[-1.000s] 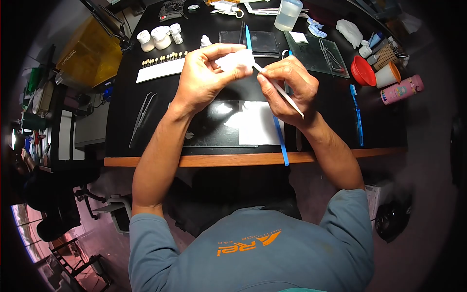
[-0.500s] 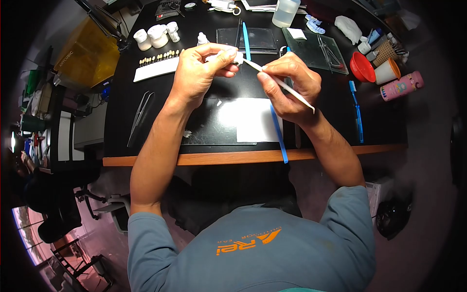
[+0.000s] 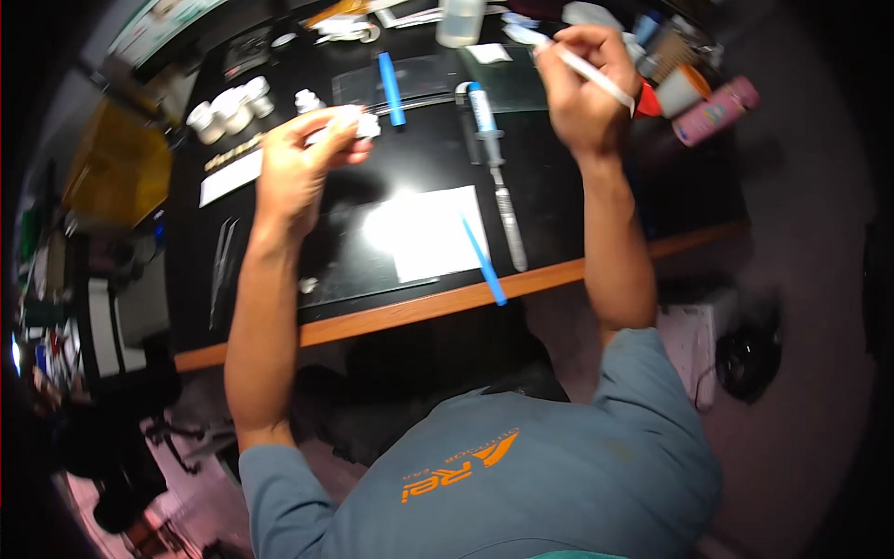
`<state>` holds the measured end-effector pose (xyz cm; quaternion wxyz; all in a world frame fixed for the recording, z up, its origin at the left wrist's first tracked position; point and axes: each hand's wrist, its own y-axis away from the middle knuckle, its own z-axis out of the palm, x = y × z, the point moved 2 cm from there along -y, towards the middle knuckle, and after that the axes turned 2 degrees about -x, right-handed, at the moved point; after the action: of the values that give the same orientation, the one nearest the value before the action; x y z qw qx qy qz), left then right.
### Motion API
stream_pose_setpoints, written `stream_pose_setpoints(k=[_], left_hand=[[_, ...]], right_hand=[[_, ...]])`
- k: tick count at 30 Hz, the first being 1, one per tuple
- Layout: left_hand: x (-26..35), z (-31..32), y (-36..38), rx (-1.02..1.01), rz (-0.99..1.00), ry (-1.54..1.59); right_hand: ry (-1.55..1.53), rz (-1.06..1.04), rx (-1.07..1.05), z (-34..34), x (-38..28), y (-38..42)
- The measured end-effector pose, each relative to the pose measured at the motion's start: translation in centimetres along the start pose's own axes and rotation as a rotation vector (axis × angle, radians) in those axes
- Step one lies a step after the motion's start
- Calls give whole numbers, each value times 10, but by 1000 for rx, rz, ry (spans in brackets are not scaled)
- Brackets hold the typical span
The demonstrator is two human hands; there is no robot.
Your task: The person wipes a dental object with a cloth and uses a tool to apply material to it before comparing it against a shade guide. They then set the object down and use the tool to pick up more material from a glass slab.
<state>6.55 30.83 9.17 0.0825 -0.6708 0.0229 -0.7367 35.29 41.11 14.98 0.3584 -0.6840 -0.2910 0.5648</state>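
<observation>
My left hand [image 3: 307, 158], raised over the left half of the desk, pinches a small white lumpy piece [image 3: 369, 126] between thumb and fingers. Over at the back right, my right hand [image 3: 594, 93] is closed around a slim white hand tool [image 3: 598, 78], which slants across the fingers, slightly blurred. The tool's front end overlaps a bluish-white dental model [image 3: 523, 34] in this view. Between the hands lie a blue stick [image 3: 391, 90] and a blue-labelled syringe [image 3: 483, 114], with a metal-handled instrument [image 3: 508, 224] just below the syringe.
White paper [image 3: 438, 233] lies on a glass plate by the wooden desk edge [image 3: 410, 315], a blue strip [image 3: 484, 261] across it. Tweezers [image 3: 222, 272], a tooth shade guide [image 3: 231, 179] and white jars [image 3: 230, 110] stand left. A cup [image 3: 683, 91] and pink can [image 3: 717, 112] are right.
My right hand has moved away from the white piece, up and to the right, still with the white tool. The view has turned, and my left hand keeps the piece.
</observation>
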Motion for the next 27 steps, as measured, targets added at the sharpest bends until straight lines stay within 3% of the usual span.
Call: stream_pose_setpoints(k=[2,4,6,9,12,16,18,19,20,22,24,27], left_hand=[[0,-1,0,12,-10,10],[0,0,0,13,-6,15],[-1,1,0,-7,10,6],[-2,2,0,-23,9,-5],[-3,2,0,-29,12,-8],[-2,2,0,-35,0,-14],[-1,5,1,-17,-1,-6],[0,5,1,-23,4,15],[-4,3,-2,-28,24,78],[-8,1,-3,-68,25,59],[-11,0,-4,-94,-40,79],[-4,3,0,-103,-138,130]], right_hand=[[333,11,162,-50,38,-23],[624,305,220,-97,68,-30],[865,450,204,-122,72,-32],[793,552,258,-146,108,-25],[904,756,151,-159,127,-24],[936,670,220,-163,150,-21],[918,540,281,-167,148,-31],[915,374,320,-158,127,-36],[812,154,426,-146,120,-37],[223,272,426,-109,90,-37],[-173,339,271,-67,62,-29],[-467,326,-48,-1,16,0]])
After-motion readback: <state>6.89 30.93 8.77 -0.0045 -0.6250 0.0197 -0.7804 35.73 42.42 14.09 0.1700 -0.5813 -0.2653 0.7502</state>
